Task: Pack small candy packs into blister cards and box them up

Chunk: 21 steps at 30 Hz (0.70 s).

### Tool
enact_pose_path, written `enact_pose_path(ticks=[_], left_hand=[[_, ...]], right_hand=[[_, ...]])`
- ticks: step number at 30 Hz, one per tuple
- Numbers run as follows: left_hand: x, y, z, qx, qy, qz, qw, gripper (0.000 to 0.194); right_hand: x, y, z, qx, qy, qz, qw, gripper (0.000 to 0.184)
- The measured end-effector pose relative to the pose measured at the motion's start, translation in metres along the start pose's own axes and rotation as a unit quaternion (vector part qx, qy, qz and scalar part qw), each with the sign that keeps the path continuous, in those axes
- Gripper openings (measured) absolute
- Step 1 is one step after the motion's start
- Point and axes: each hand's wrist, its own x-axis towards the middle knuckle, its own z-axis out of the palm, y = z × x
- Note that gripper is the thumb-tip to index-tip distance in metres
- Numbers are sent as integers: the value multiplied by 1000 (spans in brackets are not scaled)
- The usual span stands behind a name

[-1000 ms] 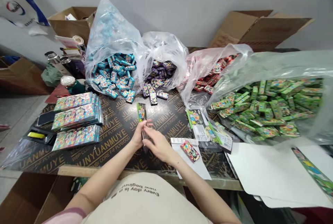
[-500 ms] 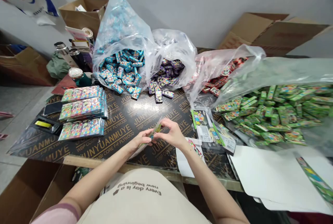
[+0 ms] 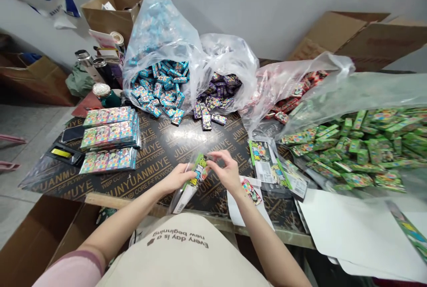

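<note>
Over the table (image 3: 156, 149), near side | left hand (image 3: 178, 178) is clasping packet (image 3: 199, 172), right hand (image 3: 227, 172) pinching its edge | stacked packs (image 3: 108, 135), table's left, are looking done | loose boxes (image 3: 162, 91), table's back, apparently remaining

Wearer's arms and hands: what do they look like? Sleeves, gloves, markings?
Left hand and right hand are bare: no gloves, rings or watch visible. Left arm wears a short pale pink fabric sleeve with a darker mauve hem band; no right sleeve shows.
</note>
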Motion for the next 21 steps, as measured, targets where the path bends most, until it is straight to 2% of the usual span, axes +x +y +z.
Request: enact_pose_path(ticks=[1, 2, 3, 5, 7, 9, 12, 15, 17, 19, 21], left_hand=[[1, 1, -1, -20, 19, 1, 1000, 32], [3, 2, -2, -43, 42, 2, 998, 32], [5, 2, -3, -62, 62, 1, 996, 32], [9, 2, -3, -78, 85, -7, 993, 32], [12, 2, -1, -46, 91, -7, 995, 32], [14, 1, 1, 34, 118, 19, 992, 32], [14, 0, 3, 150, 170, 66, 972, 37], [15, 0, 2, 194, 173, 82, 962, 41], [18, 1, -1, 192, 190, 83, 959, 42], [20, 3, -6, 159, 216, 80, 960, 41], [20, 5, -10, 112, 212, 69, 968, 39]], right_hand=[[-1, 2, 3, 35, 42, 28, 998, 33], [-3, 4, 7, 83, 56, 60, 993, 41], [-4, 5, 11, 140, 41, 91, 985, 48], [-9, 4, 21, 249, -47, 143, 957, 50], [-13, 1, 29, 309, -112, 171, 929, 44], [-13, -2, 33, 327, -111, 177, 922, 40], [-9, -4, 33, 326, -70, 175, 927, 35], [-7, -3, 28, 334, -52, 190, 922, 32], [-10, -2, 24, 347, -100, 210, 908, 36], [-17, 0, 21, 354, -187, 232, 886, 40], [-23, 3, 19, 353, -231, 243, 874, 40]])
